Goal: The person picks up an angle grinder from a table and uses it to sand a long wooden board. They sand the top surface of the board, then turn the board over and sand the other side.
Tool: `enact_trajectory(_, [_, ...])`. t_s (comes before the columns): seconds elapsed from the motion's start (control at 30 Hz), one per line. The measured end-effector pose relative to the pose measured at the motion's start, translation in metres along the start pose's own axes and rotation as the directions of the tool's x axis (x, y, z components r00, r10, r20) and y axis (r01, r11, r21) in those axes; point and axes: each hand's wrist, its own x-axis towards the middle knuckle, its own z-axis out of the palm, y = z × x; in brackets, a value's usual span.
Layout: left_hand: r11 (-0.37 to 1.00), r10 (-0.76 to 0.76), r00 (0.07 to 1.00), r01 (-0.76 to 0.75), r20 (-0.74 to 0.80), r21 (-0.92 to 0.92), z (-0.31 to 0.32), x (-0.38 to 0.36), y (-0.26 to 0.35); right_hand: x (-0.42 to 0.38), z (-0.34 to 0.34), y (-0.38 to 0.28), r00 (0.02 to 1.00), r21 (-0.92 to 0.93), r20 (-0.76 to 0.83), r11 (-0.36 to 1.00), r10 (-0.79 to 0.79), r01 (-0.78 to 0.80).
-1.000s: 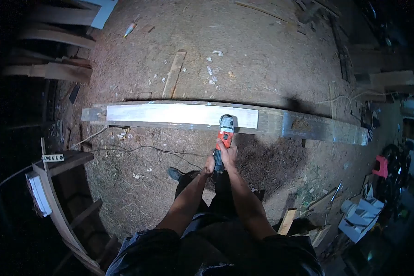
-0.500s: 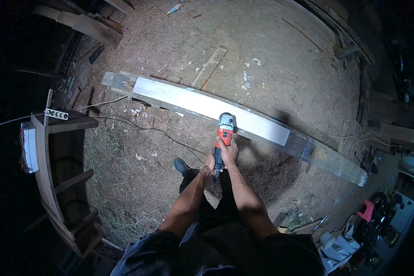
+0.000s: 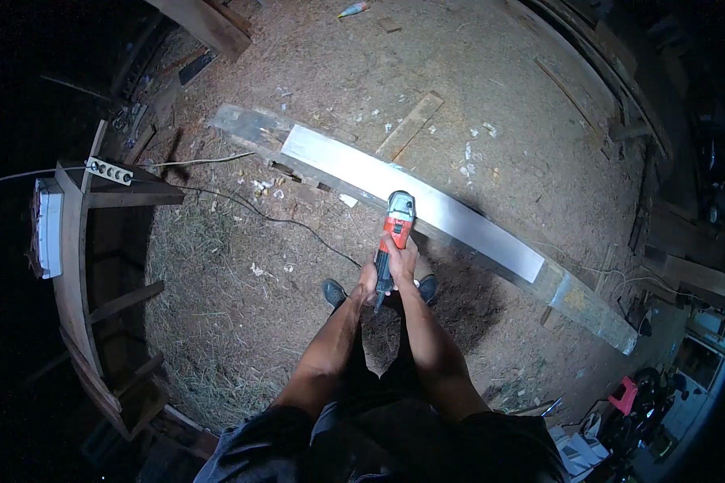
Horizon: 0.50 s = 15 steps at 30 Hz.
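Observation:
Both hands hold a red-and-black angle grinder (image 3: 397, 228) with a grey metal head. My right hand (image 3: 403, 262) wraps around its red and black body. Lower down, my left hand (image 3: 368, 279) is closed around the rear of the handle, its fingers partly hidden. The grinder's head overlaps the near edge of a pale, bright board (image 3: 443, 211); whether its disc touches the wood cannot be seen. That board lies lengthwise on a longer weathered beam (image 3: 592, 310) running diagonally across the ground.
A dark power cord (image 3: 298, 225) crosses the ground to a power strip (image 3: 109, 171) on a wooden frame (image 3: 72, 241) at left. A loose plank (image 3: 411, 125) lies beyond the beam. A pink-red item (image 3: 623, 396) and clutter stand at lower right.
The view has turned, so the board and beam appear steeper and shifted right. Both feet now show. My hands keep the same hold on the grinder, near the board's middle.

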Motion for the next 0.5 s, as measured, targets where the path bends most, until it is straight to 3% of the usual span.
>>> enact_trajectory(0.33, [0.998, -0.034, 0.999, 0.035, -0.016, 0.053, -0.073, 0.004, 0.046, -0.007, 0.077, -0.027, 1.0, 0.048, 0.002, 0.999, 0.011, -0.011])
enact_trajectory(0.4, [0.997, -0.044, 0.999, 0.046, -0.029, 0.065, -0.082, -0.01, 0.065, -0.003, 0.099, -0.008, 0.972, -0.182, -0.059, 0.96, -0.228, 0.215])
enact_trajectory(0.43, [0.996, -0.07, 0.997, 0.071, -0.027, 0.052, -0.084, -0.015, 0.078, -0.001, 0.111, -0.013, 0.994, -0.13, -0.111, 0.991, 0.015, -0.03])
enact_trajectory(0.5, [0.994, -0.104, 0.994, 0.105, -0.034, 0.042, -0.1, -0.017, 0.09, 0.004, 0.127, -0.018, 0.997, -0.174, -0.064, 0.984, -0.043, 0.031])
